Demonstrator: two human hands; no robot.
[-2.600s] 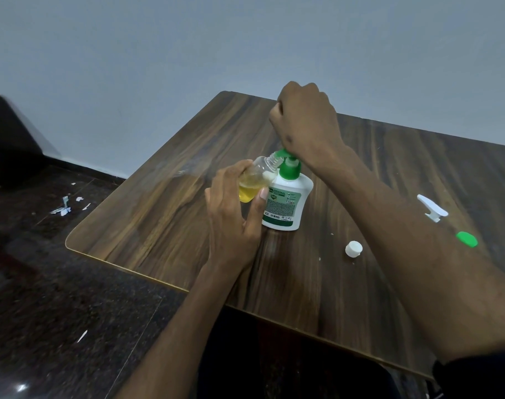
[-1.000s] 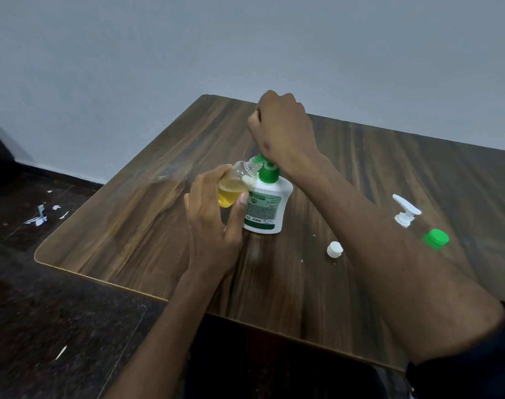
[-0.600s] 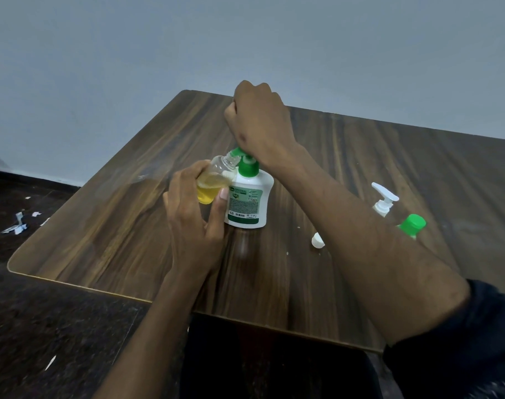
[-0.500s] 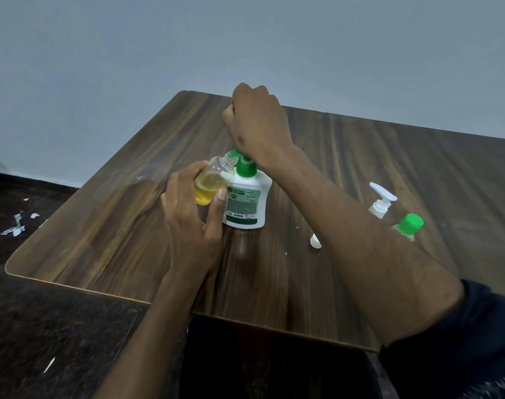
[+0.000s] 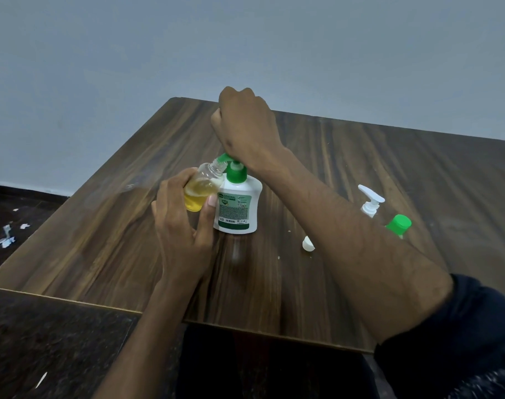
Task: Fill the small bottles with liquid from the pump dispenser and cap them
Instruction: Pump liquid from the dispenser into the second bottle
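Paper scraps are seen on the dark floor at the far left. A small clear bottle, partly filled with yellow liquid, is gripped by the left hand with fingers and thumb curled round it, tilted so that its open neck meets the green spout. The white pump dispenser is stood upright on the wooden table, and its green pump head is pressed by the right hand, closed into a fist. Further right, 1 white cap is laid on the table, followed by a white pump top and a green cap, both partly hidden behind the forearm.
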